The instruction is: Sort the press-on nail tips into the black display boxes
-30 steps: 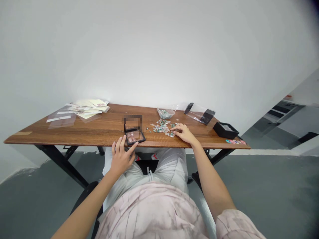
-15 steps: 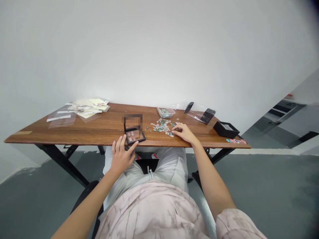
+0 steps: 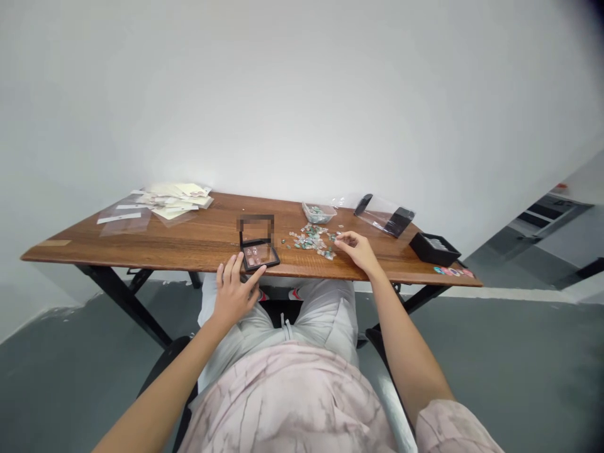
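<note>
from here i see my left hand (image 3: pixel 232 296) open, fingers spread, its thumb (image 3: pixel 257 270) lying across the near corner of a black display case (image 3: pixel 259 256), whose raised lid is blurred out and whose base holds a few small pale pieces. just right of the case, a scatter of small green and white stone pieces (image 3: pixel 311 241) lies on the wooden table (image 3: pixel 202 238). my right hand (image 3: pixel 359 251) is loosely curled, fingertips at the scatter's right edge; i cannot tell whether they pinch a piece. behind and right of the case sits a clear plastic tub (image 3: pixel 319 212) of similar pieces; farther right are a clear plastic bag (image 3: pixel 383 216) and a black tray (image 3: pixel 434 250), and well left of the case lie papers and plastic sleeves (image 3: pixel 174 202).
</note>
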### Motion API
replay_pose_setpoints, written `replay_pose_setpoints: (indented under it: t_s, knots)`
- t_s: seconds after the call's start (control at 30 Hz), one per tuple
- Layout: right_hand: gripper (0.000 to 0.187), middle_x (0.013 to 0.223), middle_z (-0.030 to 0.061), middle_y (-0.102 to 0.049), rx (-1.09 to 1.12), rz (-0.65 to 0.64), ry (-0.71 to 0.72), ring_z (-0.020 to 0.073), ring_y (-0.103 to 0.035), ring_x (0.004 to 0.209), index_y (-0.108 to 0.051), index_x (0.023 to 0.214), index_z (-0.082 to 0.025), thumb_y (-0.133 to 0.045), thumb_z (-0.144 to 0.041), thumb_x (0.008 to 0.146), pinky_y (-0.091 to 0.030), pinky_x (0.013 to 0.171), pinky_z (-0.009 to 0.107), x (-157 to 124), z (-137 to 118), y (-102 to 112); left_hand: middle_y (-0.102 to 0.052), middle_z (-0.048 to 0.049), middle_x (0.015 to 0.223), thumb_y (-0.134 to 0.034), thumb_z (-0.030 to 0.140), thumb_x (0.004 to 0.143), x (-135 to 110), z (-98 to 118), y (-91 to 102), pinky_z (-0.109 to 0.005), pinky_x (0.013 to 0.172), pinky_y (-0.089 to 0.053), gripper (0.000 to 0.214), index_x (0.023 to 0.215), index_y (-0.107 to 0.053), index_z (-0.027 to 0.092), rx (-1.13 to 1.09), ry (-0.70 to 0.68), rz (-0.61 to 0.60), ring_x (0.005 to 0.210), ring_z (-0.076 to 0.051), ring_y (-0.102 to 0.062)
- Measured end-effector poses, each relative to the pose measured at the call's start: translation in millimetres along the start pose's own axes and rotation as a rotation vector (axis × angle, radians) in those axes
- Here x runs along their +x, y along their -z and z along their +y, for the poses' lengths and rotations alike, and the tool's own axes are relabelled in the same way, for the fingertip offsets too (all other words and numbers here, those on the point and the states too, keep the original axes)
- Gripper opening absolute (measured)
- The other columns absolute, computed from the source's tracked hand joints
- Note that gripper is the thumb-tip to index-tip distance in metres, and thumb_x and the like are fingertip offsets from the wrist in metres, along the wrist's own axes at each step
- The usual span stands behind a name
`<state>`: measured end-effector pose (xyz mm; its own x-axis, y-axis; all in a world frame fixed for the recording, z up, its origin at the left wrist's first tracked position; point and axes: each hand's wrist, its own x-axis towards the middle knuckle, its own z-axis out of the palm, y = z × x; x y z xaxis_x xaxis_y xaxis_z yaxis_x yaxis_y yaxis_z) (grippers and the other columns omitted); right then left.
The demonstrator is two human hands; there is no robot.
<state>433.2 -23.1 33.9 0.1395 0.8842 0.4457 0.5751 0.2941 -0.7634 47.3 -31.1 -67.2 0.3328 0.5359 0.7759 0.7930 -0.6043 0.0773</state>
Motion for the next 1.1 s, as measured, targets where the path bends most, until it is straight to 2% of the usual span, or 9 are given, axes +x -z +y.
replay_pose_setpoints:
  t_s: [0.1,0.27,0.4,0.67,0.9,1.1]
  knots:
    - [0.027,0.077,0.0013,-0.066,-0.047,-0.043,0.062,0.0166,-0.054,0.068,-0.072,0.092,-0.019,-0.075,-0.044,0.082,-0.042,0.068,0.031,-3.6,-16.8,-14.1,0.004,-0.0052,0.172,-0.074,0.029,0.084,-0.4,-0.8,-1.5,-0.064,0.120,-0.022,0.073,0.149,-0.045,0.043,0.001,-0.006,0.001,0.151,-0.043,-0.029]
    - [0.015,0.081,0.0015,-0.066,-0.151,-0.316,0.252,0.0169,-0.057,0.076,-0.074,0.092,-0.021,-0.074,-0.035,0.086,-0.044,0.073,0.030,-6.7,-55.6,-56.4,0.007,-0.0059,0.172,-0.073,0.027,0.084,-0.6,-1.4,-0.7,-0.065,0.119,-0.021,0.075,0.151,-0.043,0.042,-0.008,-0.010,-0.010,0.151,-0.044,-0.027]
    - [0.009,0.081,0.0018,-0.067,-0.213,-0.466,0.317,0.0163,-0.059,0.077,-0.075,0.088,-0.020,-0.075,-0.030,0.086,-0.044,0.074,0.029,-1.1,-72.1,-82.1,0.008,-0.0068,0.172,-0.072,0.027,0.085,-0.4,-1.4,0.5,-0.065,0.120,-0.021,0.071,0.150,-0.045,0.041,-0.004,-0.015,-0.019,0.151,-0.044,-0.028]
    - [0.016,0.086,0.0024,-0.069,-0.245,-0.504,0.305,0.0164,-0.060,0.079,-0.077,0.097,-0.021,-0.078,-0.029,0.083,-0.045,0.075,0.030,7.9,-69.4,-88.1,0.008,-0.0077,0.172,-0.071,0.028,0.086,1.2,-1.2,-0.1,-0.064,0.118,-0.024,0.070,0.149,-0.045,0.041,0.009,-0.021,-0.016,0.151,-0.043,-0.028]
    - [0.010,0.080,0.0017,-0.069,-0.240,-0.544,0.265,0.0152,-0.058,0.072,-0.076,0.091,-0.019,-0.074,-0.027,0.086,-0.043,0.069,0.028,10.0,-76.2,-90.3,0.009,-0.0067,0.172,-0.072,0.026,0.084,0.1,-0.6,1.5,-0.064,0.119,-0.023,0.072,0.149,-0.045,0.042,-0.019,-0.017,-0.023,0.152,-0.044,-0.026]
    - [0.008,0.076,0.0013,-0.068,-0.274,-0.477,0.334,0.0159,-0.056,0.072,-0.077,0.089,-0.020,-0.073,-0.027,0.089,-0.041,0.070,0.030,9.4,-85.3,-93.9,0.009,-0.0080,0.172,-0.072,0.024,0.083,0.3,-1.5,1.3,-0.065,0.119,-0.022,0.076,0.151,-0.042,0.042,-0.024,-0.019,-0.024,0.153,-0.043,-0.024]
